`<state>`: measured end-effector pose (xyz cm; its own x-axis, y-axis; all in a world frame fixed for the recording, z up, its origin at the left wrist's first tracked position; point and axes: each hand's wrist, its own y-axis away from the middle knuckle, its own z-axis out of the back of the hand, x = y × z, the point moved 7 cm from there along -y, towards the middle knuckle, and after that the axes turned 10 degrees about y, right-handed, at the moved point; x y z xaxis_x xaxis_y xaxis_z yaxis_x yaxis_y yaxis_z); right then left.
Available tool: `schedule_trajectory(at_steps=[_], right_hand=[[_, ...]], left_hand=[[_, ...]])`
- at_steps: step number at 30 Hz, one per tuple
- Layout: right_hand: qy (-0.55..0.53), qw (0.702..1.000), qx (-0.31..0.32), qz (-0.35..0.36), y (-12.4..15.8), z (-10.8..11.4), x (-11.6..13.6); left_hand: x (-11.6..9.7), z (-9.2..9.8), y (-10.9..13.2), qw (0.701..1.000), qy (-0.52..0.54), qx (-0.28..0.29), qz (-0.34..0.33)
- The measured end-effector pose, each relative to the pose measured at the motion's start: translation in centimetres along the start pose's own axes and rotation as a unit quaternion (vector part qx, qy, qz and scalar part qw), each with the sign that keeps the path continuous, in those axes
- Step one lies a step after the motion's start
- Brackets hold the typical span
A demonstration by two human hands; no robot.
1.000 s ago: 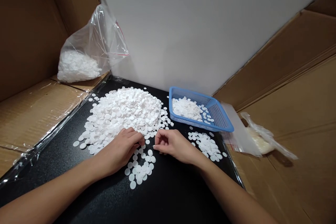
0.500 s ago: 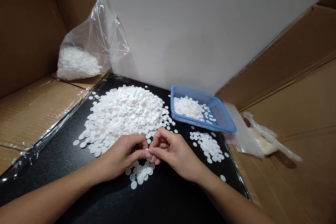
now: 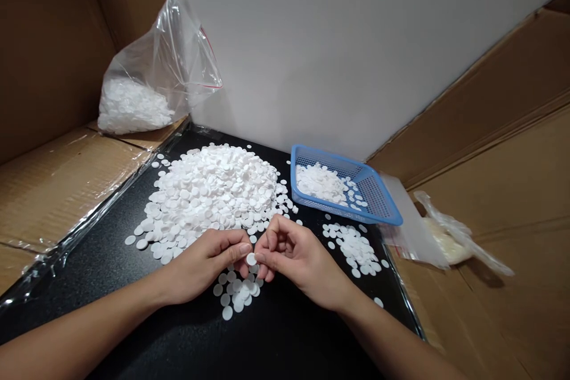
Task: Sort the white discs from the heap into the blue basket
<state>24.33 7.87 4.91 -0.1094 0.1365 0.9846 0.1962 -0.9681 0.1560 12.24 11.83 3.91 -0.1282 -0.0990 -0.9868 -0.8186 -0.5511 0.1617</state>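
A small round white disc [image 3: 252, 259] faces me, pinched at its right edge by the thumb and fingers of my right hand [image 3: 296, 255]. My left hand [image 3: 207, 261] is closed beside it, thumb pressed on the bent forefinger. Its fingertips are right against the disc's left side; whether they hold anything is hidden. Below the hands lies a small cluster of like discs [image 3: 240, 295]. Beyond them spreads a large heap of white discs [image 3: 218, 184].
At the back right stands a blue mesh basket [image 3: 378, 196] partly filled with discs. A loose group of discs [image 3: 356, 249] lies before it. A clear bag [image 3: 133, 107] of white pieces sits on cardboard at left. Another plastic bag [image 3: 449, 240] lies at right. A pale wall [image 3: 333, 41] rises behind.
The disc between my fingertips has turned its flat face toward me. My left thumb has shifted up off it, while my right hand keeps its pinch.
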Motion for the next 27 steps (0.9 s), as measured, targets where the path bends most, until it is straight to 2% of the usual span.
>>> schedule_trajectory(at_steps=[6,12,14,16,19,21,23,25,26,27], right_hand=[[0.022,1.0,0.002,0.002,0.0,-0.1,-0.1],[0.054,0.999,0.003,0.006,0.0,0.2,0.1],[0.119,0.993,-0.005,0.023,-0.1,0.8,0.4],[0.244,0.967,-0.044,0.064,-0.1,1.9,1.1],[0.412,0.899,-0.092,0.119,-0.1,2.7,1.9],[0.461,0.876,-0.062,0.125,-0.2,2.3,1.7],[0.47,0.874,0.009,0.118,-0.2,1.2,1.0],[0.455,0.881,0.066,0.107,-0.3,0.4,0.4],[0.445,0.887,0.07,0.1,-0.4,0.3,0.2],[0.44,0.891,0.054,0.095,-0.6,0.5,0.1]], left_hand=[[-0.1,0.2,-0.2,1.0,0.007,-0.009,-0.008],[0.3,0.1,-0.5,0.998,0.064,-0.016,0.022],[0.5,0.3,-0.5,0.997,0.071,-0.026,0.026],[0.7,0.9,-0.5,0.997,0.066,-0.045,0.024],[0.4,2.6,-0.2,0.994,0.038,-0.104,0.011],[-0.6,4.1,0.3,0.988,0.01,-0.155,-0.009],[-2.2,5.8,1.3,0.976,-0.023,-0.212,-0.041],[-3.8,8.0,3.2,0.95,-0.074,-0.293,-0.084],[-4.3,9.6,4.9,0.924,-0.11,-0.352,-0.102],[-4.5,11.4,7.2,0.886,-0.15,-0.422,-0.123]])
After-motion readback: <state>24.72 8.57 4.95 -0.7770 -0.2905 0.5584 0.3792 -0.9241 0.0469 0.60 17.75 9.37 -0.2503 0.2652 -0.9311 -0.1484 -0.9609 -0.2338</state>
